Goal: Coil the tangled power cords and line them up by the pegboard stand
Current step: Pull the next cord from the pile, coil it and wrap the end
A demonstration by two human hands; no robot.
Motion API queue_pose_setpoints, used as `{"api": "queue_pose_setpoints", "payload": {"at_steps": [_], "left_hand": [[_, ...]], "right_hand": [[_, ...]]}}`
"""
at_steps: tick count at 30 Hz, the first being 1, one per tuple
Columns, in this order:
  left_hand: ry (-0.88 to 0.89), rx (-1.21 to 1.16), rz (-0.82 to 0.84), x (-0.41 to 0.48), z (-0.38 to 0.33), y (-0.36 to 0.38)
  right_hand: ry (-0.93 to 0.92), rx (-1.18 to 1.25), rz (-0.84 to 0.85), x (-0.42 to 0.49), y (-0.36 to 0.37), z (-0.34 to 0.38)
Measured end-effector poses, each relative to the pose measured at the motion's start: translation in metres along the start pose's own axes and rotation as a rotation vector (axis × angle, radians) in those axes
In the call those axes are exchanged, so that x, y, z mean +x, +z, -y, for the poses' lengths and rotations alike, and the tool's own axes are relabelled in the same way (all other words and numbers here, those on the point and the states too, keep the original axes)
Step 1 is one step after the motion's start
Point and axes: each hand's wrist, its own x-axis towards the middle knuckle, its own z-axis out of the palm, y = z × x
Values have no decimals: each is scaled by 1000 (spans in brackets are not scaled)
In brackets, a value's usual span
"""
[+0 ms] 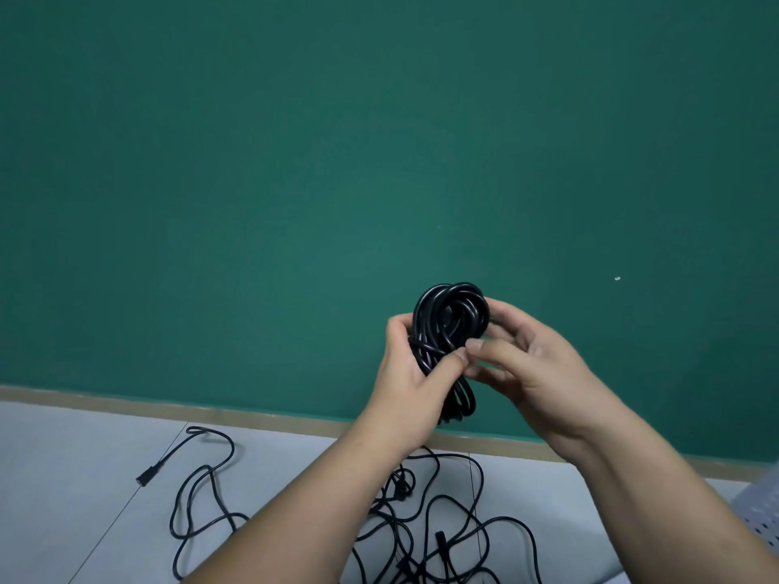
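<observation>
A black power cord wound into a coil (449, 326) is held up in front of the green wall. My left hand (411, 368) grips the coil's left side, thumb across the strands. My right hand (522, 364) holds the coil from the right, its thumb and fingers pinching at the middle of the bundle. Below, on the grey floor, lies a tangle of black cords (425, 524) with several loops; one cord runs out to the left and ends in a plug (145, 478). A white perforated pegboard stand (758, 516) shows at the right edge.
The green wall (379, 162) fills most of the view, with a tan skirting strip (210, 413) along its foot. A thin floor seam (126, 507) runs diagonally at the left. Both forearms cross over the tangle and hide part of it.
</observation>
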Motion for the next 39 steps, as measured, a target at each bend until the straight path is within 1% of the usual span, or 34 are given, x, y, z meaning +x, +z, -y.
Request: {"api": "queue_pose_setpoints", "payload": {"at_steps": [2, 4, 8, 10, 13, 18, 20, 22, 23, 25, 28, 31, 34, 37, 39], "left_hand": [[19, -35, -14, 0, -1, -2], [20, -97, -17, 1, -3, -2], [-17, -226, -36, 2, -7, -2], [-25, -236, -21, 4, -6, -5], [7, -204, -6, 4, -6, -8], [19, -163, 24, 3, -8, -11], [2, -198, 58, 3, -10, -12], [-28, -260, 121, 3, -13, -12], [-40, -273, 144, 2, -14, -12], [-35, -206, 161, 3, -13, -12], [20, -2, 184, 4, -11, -16], [14, 75, 227, 4, -9, -18], [-27, -5, 207, 5, -10, -20], [-121, -185, 191, 5, -15, -23], [-151, -224, 158, 5, -15, -24]], "right_hand": [[-49, -142, 59, 0, -5, 1], [-124, -285, 76, -1, -9, -1], [-176, -386, 145, 0, -8, -8], [-189, -448, 106, 1, -7, -8], [-205, -689, 26, 3, -10, -9], [-242, -963, -18, 2, -16, -8], [-234, -916, 49, 1, -16, -7], [-209, -752, 133, 0, -15, -5], [-202, -677, 151, 0, -14, -4], [-203, -629, 124, -1, -14, -2], [-190, -701, 17, -1, -14, -5], [-166, -884, -16, -1, -15, -14], [-154, -936, -27, -1, -9, -18], [-178, -920, -22, 0, 1, -19], [-214, -897, -32, 1, 6, -19]]}}
